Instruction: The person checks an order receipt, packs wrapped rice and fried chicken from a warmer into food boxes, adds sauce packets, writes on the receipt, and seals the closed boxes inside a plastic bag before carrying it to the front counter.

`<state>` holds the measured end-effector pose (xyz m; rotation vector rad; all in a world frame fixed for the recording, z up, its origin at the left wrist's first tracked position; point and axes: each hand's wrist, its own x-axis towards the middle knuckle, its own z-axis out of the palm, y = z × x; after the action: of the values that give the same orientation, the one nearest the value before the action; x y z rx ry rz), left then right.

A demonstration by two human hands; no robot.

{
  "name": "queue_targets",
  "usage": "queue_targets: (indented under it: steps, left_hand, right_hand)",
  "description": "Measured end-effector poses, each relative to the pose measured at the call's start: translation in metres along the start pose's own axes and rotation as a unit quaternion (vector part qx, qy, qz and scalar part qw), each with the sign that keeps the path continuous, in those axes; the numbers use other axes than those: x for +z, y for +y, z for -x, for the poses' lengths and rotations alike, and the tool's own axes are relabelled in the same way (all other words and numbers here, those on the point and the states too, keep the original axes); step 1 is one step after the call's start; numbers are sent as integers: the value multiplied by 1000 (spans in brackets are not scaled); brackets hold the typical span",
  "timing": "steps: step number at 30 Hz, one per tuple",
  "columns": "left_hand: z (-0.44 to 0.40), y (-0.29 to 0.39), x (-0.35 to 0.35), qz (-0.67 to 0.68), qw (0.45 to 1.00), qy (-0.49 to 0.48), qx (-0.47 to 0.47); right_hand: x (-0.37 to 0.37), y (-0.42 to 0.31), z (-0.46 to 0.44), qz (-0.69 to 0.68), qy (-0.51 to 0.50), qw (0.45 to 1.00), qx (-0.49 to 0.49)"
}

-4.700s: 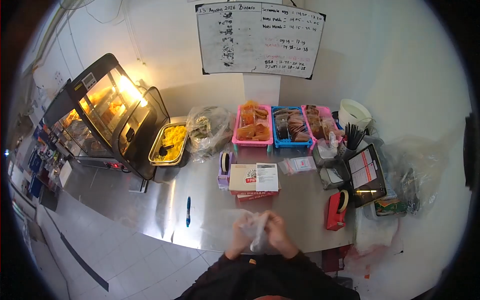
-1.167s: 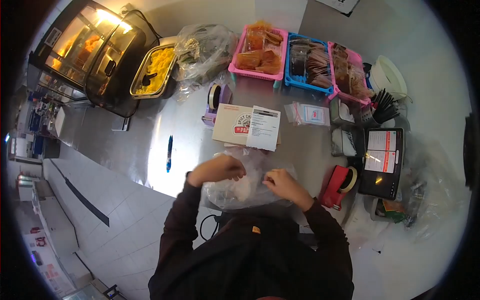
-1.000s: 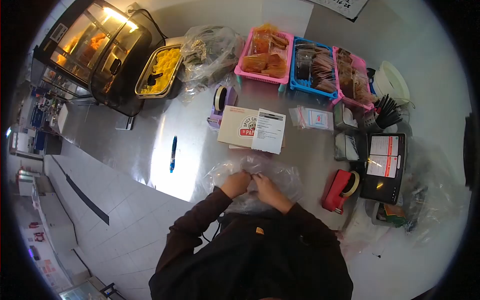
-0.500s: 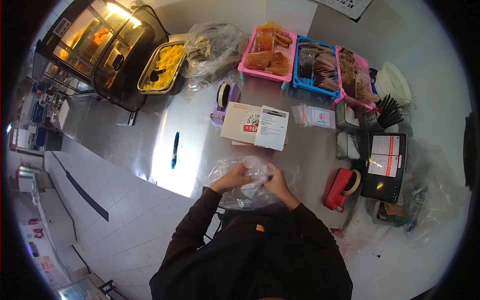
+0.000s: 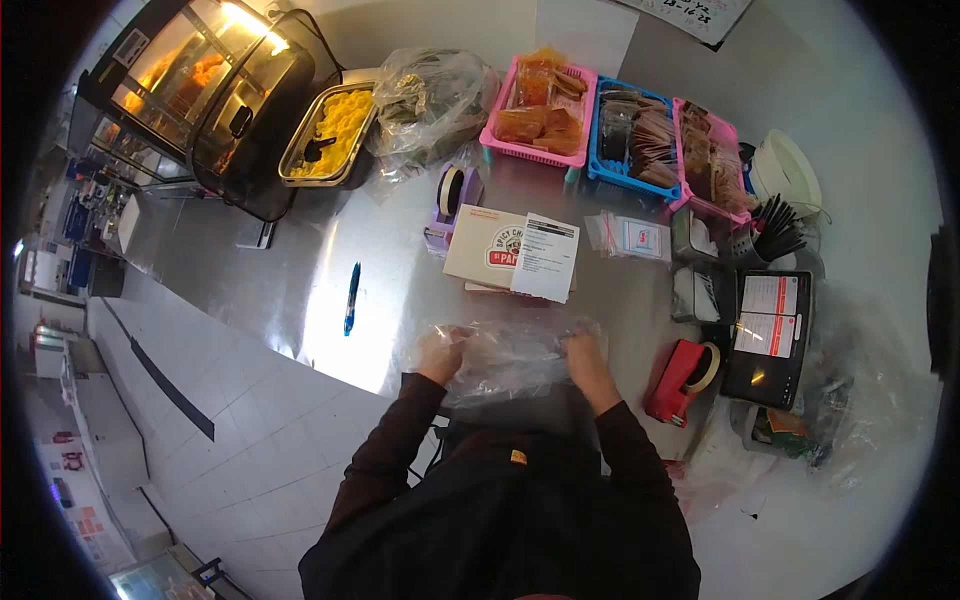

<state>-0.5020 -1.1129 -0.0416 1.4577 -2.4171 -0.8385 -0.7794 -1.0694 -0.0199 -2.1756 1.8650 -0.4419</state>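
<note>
A clear plastic bag (image 5: 510, 362) is stretched between my two hands at the front edge of the steel table. My left hand (image 5: 441, 354) is closed on its left side, and my right hand (image 5: 588, 360) pinches its right side. Just beyond the bag lies a cardboard box (image 5: 480, 248) with a printed logo, and a white printed slip (image 5: 546, 258) rests on it. A blue pen (image 5: 352, 299) lies to the left of my left hand.
Behind the box are a purple tape dispenser (image 5: 446, 210), a pink basket (image 5: 540, 112) and a blue basket (image 5: 634, 138) of packets. At right stand a red tape dispenser (image 5: 677, 380) and a tablet (image 5: 767, 335). A tray of yellow food (image 5: 335, 130) stands back left.
My hands have moved apart, each to its own side, and the bunched plastic between them is now spread wide. Earlier they were close together at its middle.
</note>
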Motion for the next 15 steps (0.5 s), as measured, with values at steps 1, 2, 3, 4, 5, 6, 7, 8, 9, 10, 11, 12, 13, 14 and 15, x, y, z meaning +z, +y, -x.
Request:
queue_targets:
  steps: [1, 2, 3, 4, 5, 6, 7, 8, 9, 10, 11, 12, 13, 14, 15]
  left_hand:
    - [-5, -14, 1, 30, 998, -31, 48]
    - [-12, -14, -9, 58, 992, -59, 97]
    - [-13, -7, -13, 106, 991, -63, 50]
    - [-12, 29, -34, 153, 986, -67, 1]
    - [-13, 51, -43, 200, 976, -72, -47]
    - [-17, 52, -34, 245, 965, -71, -56]
    - [-23, 56, -29, 290, 952, -70, -65]
    - [-26, 57, -26, 334, 937, -69, -74]
    - [-24, 57, -26, 354, 926, -60, -119]
    - [-22, 75, -49, 374, 912, -51, -164]
    - [-23, 84, -63, 392, 895, -41, -209]
    - [-24, 79, -67, 342, 915, -54, -205]
    - [-23, 67, -70, 291, 933, -67, -202]
    - [-22, 56, -70, 239, 947, -80, -198]
    - [-17, 42, -57, 169, 973, -54, -145]
  right_hand:
    - [-7, -3, -2, -31, 1, 999, -6]
    - [-22, -10, -6, -63, 5, 998, -13]
    - [-35, -19, -9, -95, 7, 995, -20]
    - [-41, -32, -10, -132, 21, 991, -18]
    - [-46, -50, -11, -169, 34, 985, -15]
    - [-46, -60, -12, -205, 49, 978, -11]
    - [-43, -63, -15, -181, 13, 983, -19]
    - [-37, -62, -19, -156, -22, 987, -26]
    - [-30, -60, -21, -131, -57, 989, -33]
    - [-23, -57, -22, -94, -58, 994, -11]
    - [-6, -47, -20, -55, -46, 997, -6]
    - [16, -30, -14, -16, -34, 999, -1]
    - [27, -20, -11, 22, -22, 999, 4]
    - [16, -22, -11, 36, -79, 996, 24]
    - [2, -22, -10, 51, -135, 989, 44]
